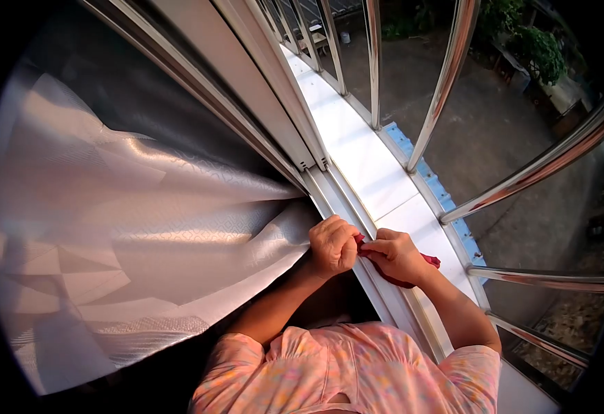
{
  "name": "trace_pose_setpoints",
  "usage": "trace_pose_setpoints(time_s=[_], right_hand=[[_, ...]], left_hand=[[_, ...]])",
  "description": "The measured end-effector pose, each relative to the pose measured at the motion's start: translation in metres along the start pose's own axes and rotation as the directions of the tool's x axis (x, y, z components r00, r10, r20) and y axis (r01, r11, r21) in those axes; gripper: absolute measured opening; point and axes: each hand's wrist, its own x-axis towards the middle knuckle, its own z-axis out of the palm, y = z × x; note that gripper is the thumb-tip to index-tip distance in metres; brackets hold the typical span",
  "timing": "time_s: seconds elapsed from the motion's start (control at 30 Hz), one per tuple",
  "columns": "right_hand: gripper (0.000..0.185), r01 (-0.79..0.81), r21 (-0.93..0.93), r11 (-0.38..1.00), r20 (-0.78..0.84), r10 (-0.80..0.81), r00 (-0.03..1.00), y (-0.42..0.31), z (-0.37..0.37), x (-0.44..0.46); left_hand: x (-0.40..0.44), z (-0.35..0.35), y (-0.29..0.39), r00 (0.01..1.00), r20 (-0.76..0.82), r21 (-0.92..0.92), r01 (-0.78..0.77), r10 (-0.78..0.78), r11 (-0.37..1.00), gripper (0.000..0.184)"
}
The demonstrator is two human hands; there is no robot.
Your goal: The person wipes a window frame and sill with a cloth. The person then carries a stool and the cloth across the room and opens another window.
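Both of my hands are together over the window track point(347, 200). My left hand point(333, 245) is closed, its fingers curled on one end of a dark red cloth point(431, 261). Right beside it, my right hand point(393, 254) pinches the same cloth, which shows between the two hands. The rest of the cloth hangs under my right hand and wrist, over the track and the edge of the white tiled sill point(395, 200). Part of the cloth is hidden by my right hand.
A sliding window frame point(274, 96) stands ahead of my hands. A pale patterned curtain point(143, 228) spreads on the left. Curved metal bars point(440, 90) rise along the sill's outer edge, with a blue ledge point(433, 181) beyond and ground far below.
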Motion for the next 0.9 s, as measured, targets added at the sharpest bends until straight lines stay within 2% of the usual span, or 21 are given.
trace_pose_setpoints(time_s=[0.03,0.07,0.13,0.2,0.23,0.27,0.3,0.37,0.4,0.47,0.53,0.67,0.73,0.8,0.87,0.9], right_hand=[[0.016,-0.052,0.115,0.992,-0.095,0.063,0.994,0.004,0.001,-0.001],[0.019,-0.090,0.232,0.968,-0.181,0.134,0.974,0.006,-0.001,0.000],[0.014,-0.220,0.405,0.887,-0.215,0.327,0.920,0.007,-0.008,0.012],[0.017,-0.202,0.597,0.776,-0.252,0.421,0.871,0.006,-0.014,0.032],[0.016,-0.232,0.680,0.695,-0.217,0.494,0.842,-0.001,-0.020,0.044],[0.017,-0.215,0.642,0.736,-0.266,0.477,0.838,-0.002,-0.022,0.056],[0.017,-0.136,0.603,0.786,-0.348,0.413,0.842,-0.002,-0.023,0.071],[0.016,0.013,0.516,0.857,-0.490,0.282,0.825,-0.008,-0.023,0.099],[0.016,0.082,0.469,0.880,-0.549,0.218,0.807,-0.011,-0.023,0.113],[0.018,0.194,0.288,0.938,-0.658,0.047,0.751,-0.010,-0.021,0.138],[0.016,0.233,0.176,0.957,-0.724,-0.035,0.689,-0.004,-0.022,0.161],[0.015,0.217,0.077,0.973,-0.695,-0.103,0.711,-0.001,-0.018,0.164],[0.019,0.117,-0.007,0.993,-0.656,-0.093,0.749,0.007,-0.004,0.162],[0.019,0.089,0.008,0.996,-0.658,-0.062,0.750,0.017,0.009,0.161],[0.016,-0.029,0.009,1.000,-0.626,0.029,0.779,0.026,0.020,0.161],[0.014,-0.039,-0.002,0.999,-0.629,0.030,0.777,0.032,0.026,0.161]], left_hand=[[0.001,0.002,-0.005,0.997,-0.002,-0.018,0.073,-0.073,0.997,0.011],[-0.001,0.007,-0.008,0.998,-0.002,-0.019,0.067,-0.067,0.998,0.011],[-0.004,0.019,-0.012,0.988,-0.023,-0.062,0.154,-0.155,0.986,0.011],[-0.001,0.017,-0.010,0.989,0.015,0.009,0.146,-0.146,0.989,0.010],[-0.001,0.015,-0.009,0.980,0.078,0.083,0.175,-0.182,0.981,0.010],[-0.002,0.014,-0.009,0.966,0.137,0.159,0.199,-0.221,0.967,0.010],[-0.004,0.016,-0.013,0.971,0.115,0.155,0.193,-0.212,0.969,0.002],[-0.006,0.017,-0.014,0.968,0.109,0.133,0.211,-0.226,0.968,0.004],[-0.006,0.017,-0.013,0.965,0.106,0.106,0.231,-0.242,0.967,0.010],[-0.003,0.018,-0.013,0.968,0.089,0.116,0.223,-0.234,0.968,0.009],[-0.003,0.020,-0.013,0.979,0.053,0.048,0.193,-0.195,0.980,0.002],[-0.002,0.017,-0.011,0.974,0.099,0.083,0.197,-0.205,0.977,0.002],[-0.003,0.019,-0.011,0.978,0.060,0.048,0.199,-0.202,0.979,0.002],[-0.002,0.018,-0.013,0.977,0.080,0.053,0.194,-0.198,0.980,0.003],[-0.003,0.018,-0.012,0.975,0.092,0.062,0.196,-0.202,0.979,0.003],[-0.003,0.018,-0.011,0.974,0.090,0.069,0.201,-0.207,0.977,0.004]])
